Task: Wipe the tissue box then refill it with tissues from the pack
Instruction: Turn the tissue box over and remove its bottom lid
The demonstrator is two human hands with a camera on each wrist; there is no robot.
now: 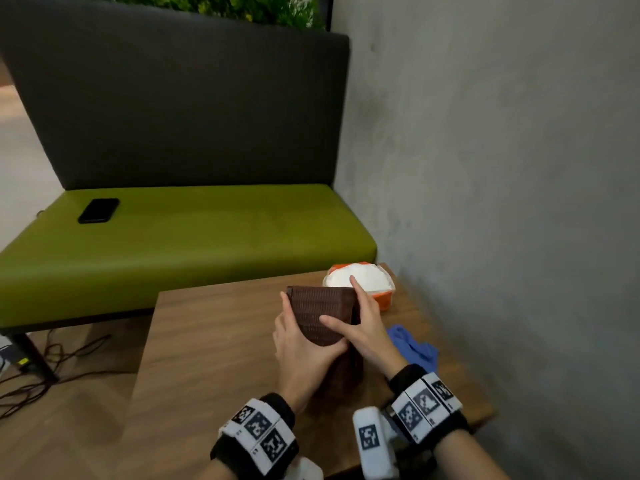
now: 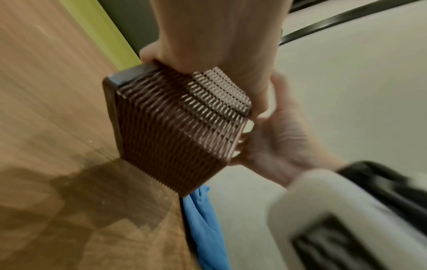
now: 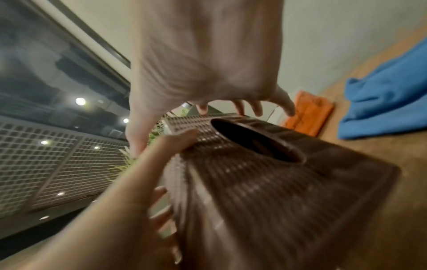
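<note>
Both hands on the tissue box (image 1: 323,315), a dark brown woven-pattern cover stood on end on the wooden table (image 1: 214,348). Left hand (image 1: 301,344) wraps its near-left side, thumb across the face turned up toward the head camera, fingers curled behind. Right hand (image 1: 363,327) grips the right side: thumb laid on that same face, index finger straight up along the far right edge; its other fingers are hidden. Neither hand carries anything else.

Right wrist view shows the oval dispensing slot (image 3: 256,140) on the side facing the wall; it looks dark and empty, no tissue showing. Blur in both wrist views, so the box may be mid-turn.

The tissue pack (image 1: 360,282), orange wrapper with the white stack exposed on top, sits just behind the box toward the wall corner. Blue cloth (image 1: 414,346) lies crumpled on the table just right of the box, not held.

Judgement: with the cloth set down and the box upended, wiping looks finished or paused; step in hand is likely opening the box for refill. Which face opens cannot be told.

Next move calls for finding the base or lid seam, 1 hand steadying while the other pulls it free, then lifting the stack from the pack.

Phone (image 1: 98,210) on the green bench (image 1: 207,244), well apart.
</note>
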